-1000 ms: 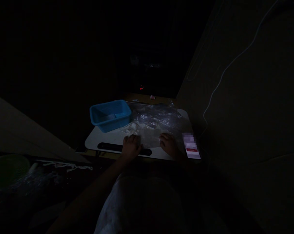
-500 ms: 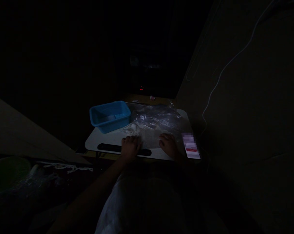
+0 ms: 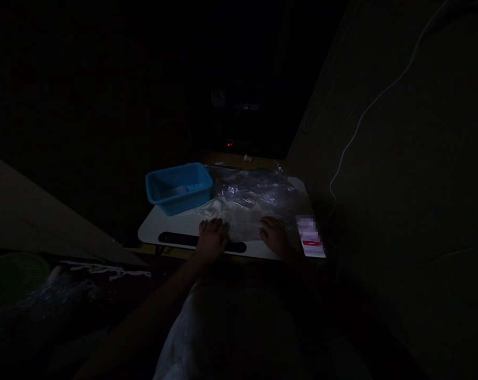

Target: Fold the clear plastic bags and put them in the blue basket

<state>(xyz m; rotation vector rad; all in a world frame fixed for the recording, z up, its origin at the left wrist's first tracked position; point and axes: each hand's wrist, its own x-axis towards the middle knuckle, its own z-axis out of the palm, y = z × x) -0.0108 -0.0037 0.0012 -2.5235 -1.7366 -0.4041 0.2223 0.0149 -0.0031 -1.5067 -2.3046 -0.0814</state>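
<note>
On the near edge of a small white table [image 3: 149, 229], my left hand [image 3: 213, 237] lies palm down with its fingers apart, beside a clear plastic sheet or bag [image 3: 242, 224]. My right hand [image 3: 274, 235] rests on the right part of that plastic, its fingers loosely bent and apart, gripping nothing that I can see. Between and beyond the hands spreads more crumpled clear plastic [image 3: 258, 187]. To the left of it stands a blue plastic basin [image 3: 183, 203], with something pale inside that is too dark to name.
A lit phone [image 3: 310, 240] lies at the table's right edge. Along the front edge runs a black slot [image 3: 177, 239]. A white cable [image 3: 357, 124] hangs down the right wall. Behind the table is a small pinkish cup [image 3: 247, 158]. A green basket [image 3: 15, 279] sits low left.
My left hand has shifted very slightly and its fingers lie a little further forward. My right hand stays almost still on the plastic.
</note>
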